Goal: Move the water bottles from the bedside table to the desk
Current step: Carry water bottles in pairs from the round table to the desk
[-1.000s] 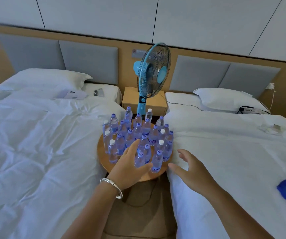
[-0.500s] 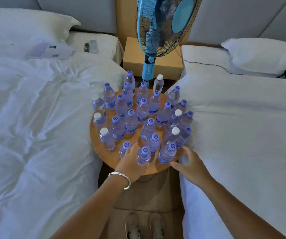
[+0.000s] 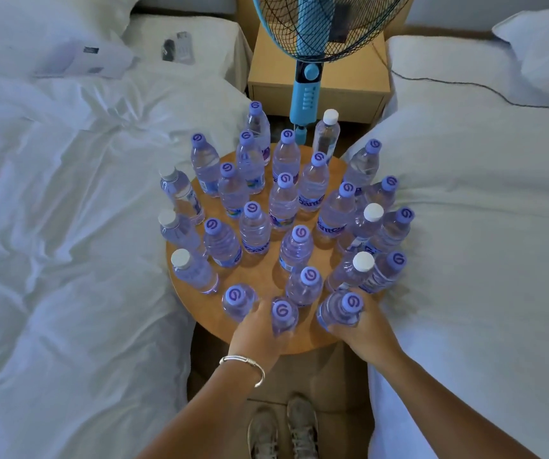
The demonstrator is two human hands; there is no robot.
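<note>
Several small clear water bottles (image 3: 255,228), most with purple caps and a few with white caps, stand upright on a round wooden bedside table (image 3: 197,306) between two beds. My left hand (image 3: 256,332), with a silver bracelet on the wrist, grips two purple-capped bottles at the table's near edge: one (image 3: 238,301) to its left and one (image 3: 283,314) to its right. My right hand (image 3: 362,332) is wrapped around another purple-capped bottle (image 3: 342,308) at the near right edge. The desk is out of view.
White-sheeted beds flank the table, the left bed (image 3: 67,226) and the right bed (image 3: 482,226). A blue standing fan (image 3: 306,91) stands just behind the table in front of a wooden nightstand (image 3: 342,87). My shoes (image 3: 283,429) stand on the floor below.
The view tilted down and closer. Both hands moved forward onto the nearest bottles: the left closed on two, and the right, open before, closed on one.
</note>
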